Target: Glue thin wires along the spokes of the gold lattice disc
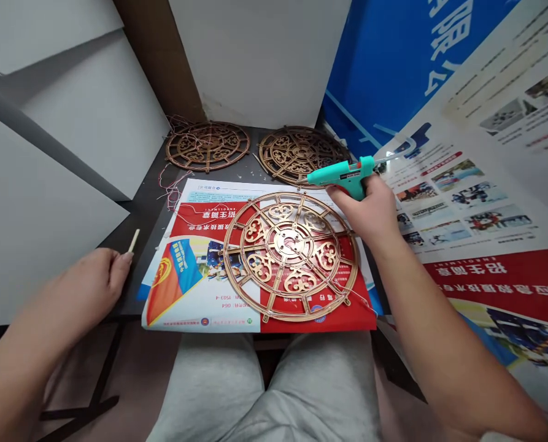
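Note:
My left hand (96, 276) is closed around a short pale stick (135, 239), whose end points up past my fingers, at the table's left edge. In my right hand (375, 212) is a teal hot glue gun (335, 174), its nozzle pointing left above the far rim of a round wooden lattice panel (300, 282). This panel lies flat, with spokes, concentric rings and scroll ornaments. Thin pale wire runs along its rim and trails off at the lower right. Beneath it is a red and white printed poster (181, 313).
Two more round lattice panels, one at the left (208, 146) and a darker one at the right (301, 153), lie at the back of the dark table (138, 215). Tangled thin wires (175, 184) sit at left. White boards (80, 110) and a printed banner (467, 184) stand around.

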Action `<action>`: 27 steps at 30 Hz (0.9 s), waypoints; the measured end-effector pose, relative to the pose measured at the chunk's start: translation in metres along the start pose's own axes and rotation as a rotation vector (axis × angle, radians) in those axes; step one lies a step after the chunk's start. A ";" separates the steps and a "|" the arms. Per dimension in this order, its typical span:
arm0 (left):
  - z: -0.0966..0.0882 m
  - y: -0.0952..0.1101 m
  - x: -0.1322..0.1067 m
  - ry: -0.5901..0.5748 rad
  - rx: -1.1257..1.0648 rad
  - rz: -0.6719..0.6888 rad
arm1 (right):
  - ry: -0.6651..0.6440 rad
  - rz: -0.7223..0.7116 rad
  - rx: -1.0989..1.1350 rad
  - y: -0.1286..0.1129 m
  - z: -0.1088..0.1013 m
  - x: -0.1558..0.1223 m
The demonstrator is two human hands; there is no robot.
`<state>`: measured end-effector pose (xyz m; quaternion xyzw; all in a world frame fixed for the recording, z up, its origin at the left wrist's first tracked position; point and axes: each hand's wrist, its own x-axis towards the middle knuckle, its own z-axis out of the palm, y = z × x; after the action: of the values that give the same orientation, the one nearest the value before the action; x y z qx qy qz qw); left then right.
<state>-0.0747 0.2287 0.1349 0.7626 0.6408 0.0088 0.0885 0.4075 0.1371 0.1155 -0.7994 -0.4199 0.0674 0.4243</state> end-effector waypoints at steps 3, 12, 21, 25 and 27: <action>-0.001 0.026 0.011 -0.028 0.087 0.017 | -0.005 0.002 -0.017 0.002 0.002 0.003; -0.005 0.066 0.010 0.134 0.088 0.224 | -0.040 -0.078 0.046 -0.010 0.008 0.025; 0.010 0.135 0.020 -0.013 -0.138 1.095 | 0.200 -0.106 -0.070 0.004 0.022 0.013; 0.015 0.155 0.032 -0.041 -0.060 1.299 | 0.198 -0.117 -0.088 0.005 0.021 0.012; 0.019 0.159 0.036 -0.102 -0.031 1.318 | 0.199 -0.111 -0.105 0.005 0.021 0.013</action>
<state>0.0897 0.2361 0.1362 0.9932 0.0346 0.0343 0.1058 0.4090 0.1586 0.1020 -0.7989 -0.4222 -0.0577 0.4246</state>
